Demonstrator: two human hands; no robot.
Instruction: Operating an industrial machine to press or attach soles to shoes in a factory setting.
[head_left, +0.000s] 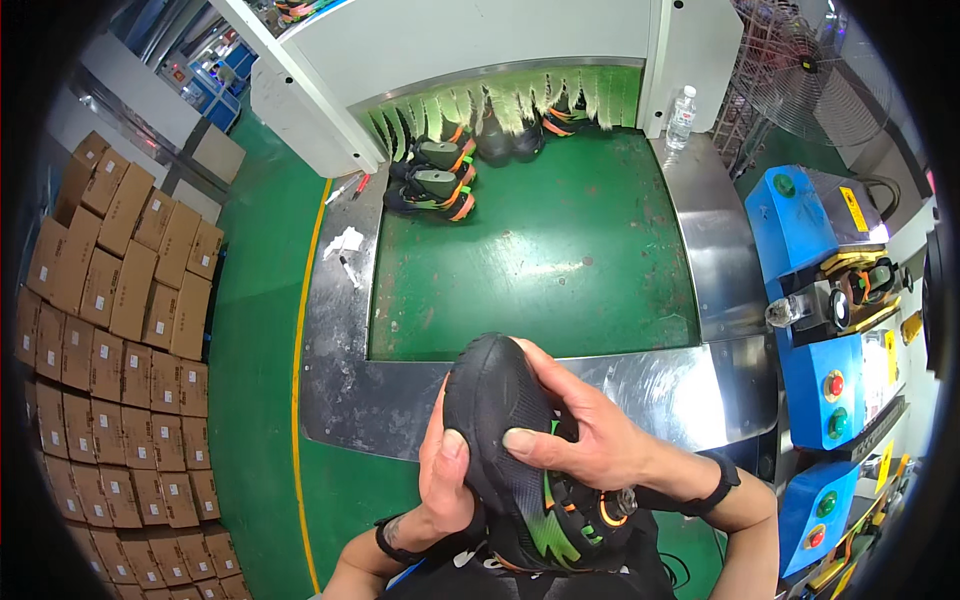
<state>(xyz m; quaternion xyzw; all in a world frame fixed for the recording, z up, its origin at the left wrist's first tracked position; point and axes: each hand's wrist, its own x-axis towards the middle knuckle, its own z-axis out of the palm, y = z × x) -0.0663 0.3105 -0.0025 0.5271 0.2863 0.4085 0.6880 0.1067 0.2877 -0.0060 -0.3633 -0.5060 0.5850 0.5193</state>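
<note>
Both my hands hold a black sneaker [495, 395] with green and orange trim close in front of my body, toe pointing away from me. My left hand [445, 475] wraps the left side of the toe, its thumb pressed on the upper. From the right, my right hand [590, 430] grips the forefoot, thumb lying across the upper. Some fingers of both hands are hidden behind the shoe. A small metal-and-orange part [615, 507] shows near the shoe's opening; its kind is unclear.
Beyond the steel rim [380, 400], several shoes [435, 180] lie on a green conveyor belt [540, 270] by a strip curtain [510, 95]. Pens [349, 270] lie left, a bottle [682, 118] stands right. Blue button machines [825, 390] line the right; stacked cartons [120, 350] the left.
</note>
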